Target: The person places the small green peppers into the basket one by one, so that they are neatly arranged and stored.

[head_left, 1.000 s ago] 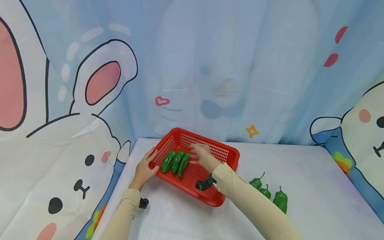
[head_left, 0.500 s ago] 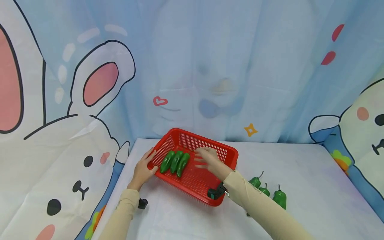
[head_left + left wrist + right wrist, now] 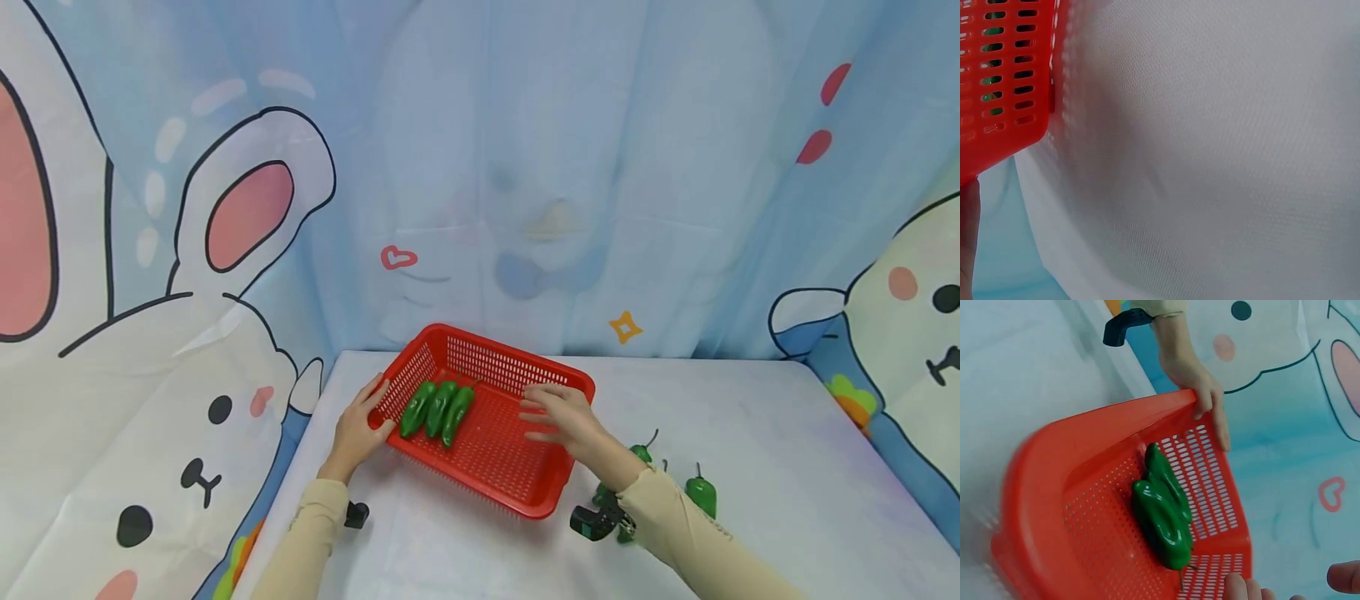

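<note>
Far left: the front-left corner of a shallow, rectangular red plastic basket with perforated walls (image 3: pixel 502 450) is gripped by the left hand (image 3: pixel 356 433), thumb and fingers set about the rim. A small black wrist camera (image 3: pixel 357 514) is worn below that hand.

Basket interior: three glossy, elongated green peppers (image 3: pixel 440 410) are laid side by side against the left end. Over the right end the right hand (image 3: pixel 566 421) is held with fingers spread, nothing grasped. A second black camera (image 3: pixel 596 521) is carried at its wrist, in front of the basket's right corner.

Far right: several stemmed, rounder-looking green peppers (image 3: pixel 701 496) are rested on the white-covered table (image 3: pixel 465 550); no sure count can be made, some being covered by the beige right sleeve (image 3: pixel 675 521).

Risks, as judged: loose peppers could be rolled by a low sweep of sleeve or camera; the basket could be skewed if its right rim were caught by the forearm, only one corner being held.

Views compared: by the left wrist camera, green is shown through the slots of the outer wall. By the right, thin pepper stems pointed toward the back wall are shown more closely. The table peppers are found in the head view alone.
</note>
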A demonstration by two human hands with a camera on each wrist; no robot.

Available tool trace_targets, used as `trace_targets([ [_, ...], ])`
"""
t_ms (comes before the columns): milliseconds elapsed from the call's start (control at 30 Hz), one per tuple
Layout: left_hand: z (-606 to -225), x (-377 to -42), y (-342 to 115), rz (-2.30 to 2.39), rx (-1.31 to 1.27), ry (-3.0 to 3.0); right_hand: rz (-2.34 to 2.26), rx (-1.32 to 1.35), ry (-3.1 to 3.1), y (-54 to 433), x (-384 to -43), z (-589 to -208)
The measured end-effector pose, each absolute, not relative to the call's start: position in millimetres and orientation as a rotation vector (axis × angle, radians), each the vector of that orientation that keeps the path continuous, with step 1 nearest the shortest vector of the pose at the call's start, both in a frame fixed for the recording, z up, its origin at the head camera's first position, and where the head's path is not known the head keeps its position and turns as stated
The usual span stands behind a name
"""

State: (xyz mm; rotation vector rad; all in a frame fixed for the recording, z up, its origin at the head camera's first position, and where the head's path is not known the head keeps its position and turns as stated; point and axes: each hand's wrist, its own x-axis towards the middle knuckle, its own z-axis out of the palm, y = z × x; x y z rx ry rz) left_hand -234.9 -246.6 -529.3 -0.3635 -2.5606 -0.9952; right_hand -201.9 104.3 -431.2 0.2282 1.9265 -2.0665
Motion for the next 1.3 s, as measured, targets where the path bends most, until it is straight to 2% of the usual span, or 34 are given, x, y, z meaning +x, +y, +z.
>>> trace_targets([
  [500,-532,-233,-250,-0.96,-0.372,-2.547,-2.04,0.253,1.993,162,-181,-430],
  [767,-532,-231,-248,-0.973,-0.366,-2.528,-2.014,0.305,2.024,209,-169,-442],
  [1300,-528,-236,-247,-0.966,-0.38,-2.552,-2.076,0.615,1.89,309,-146,-470],
])
